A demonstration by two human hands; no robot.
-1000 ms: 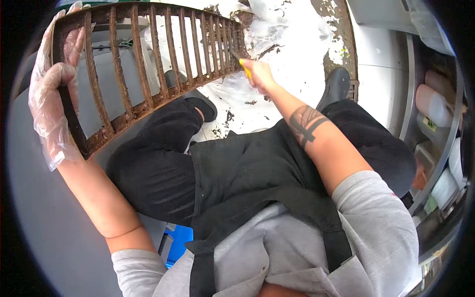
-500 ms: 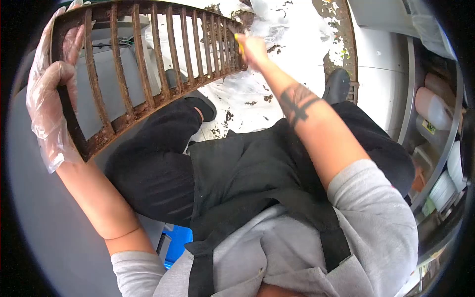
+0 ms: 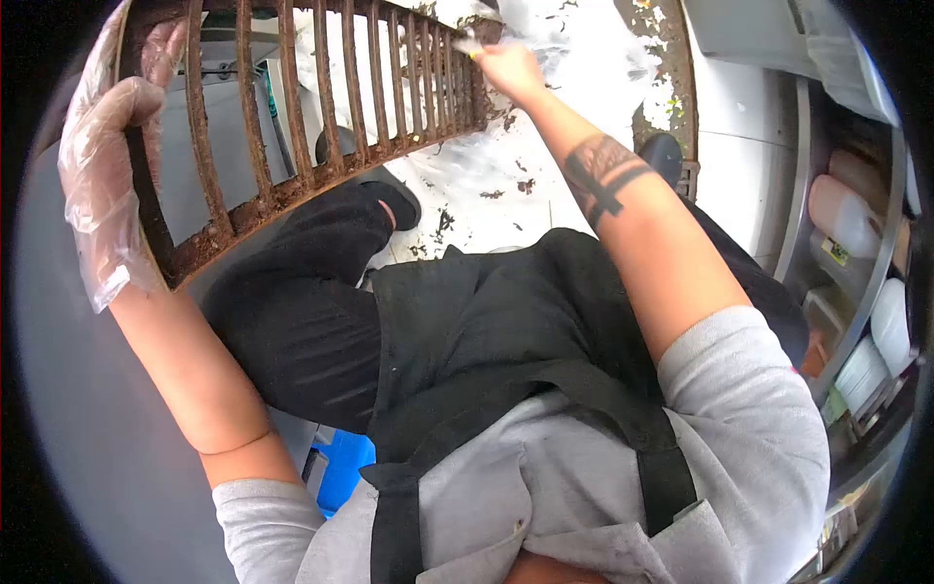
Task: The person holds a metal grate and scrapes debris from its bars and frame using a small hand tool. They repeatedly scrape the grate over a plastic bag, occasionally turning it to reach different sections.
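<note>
A long rusty metal grate (image 3: 292, 107) with many parallel bars stretches across the upper left, tilted up off the floor. My left hand (image 3: 115, 146), in a clear plastic glove, is closed round the grate's near left end. At the grate's far right end, my bare right hand (image 3: 508, 70) is closed on a small tool with a yellow handle (image 3: 476, 54). The tool's pale, blurred tip lies against the bars there. Dark flakes cling to the frame of the grate.
White plastic sheeting (image 3: 574, 58) and dark debris lie on the white tiled floor (image 3: 516, 209). A dirty floor channel (image 3: 666, 88) runs at the upper right. Metal shelving (image 3: 800, 195) with plastic jugs (image 3: 842, 209) stands right; a blue object (image 3: 347, 467) is lower left.
The grate's left end and my left hand have shifted slightly up and to the right. My right hand has moved a little up and right along with the tool.
</note>
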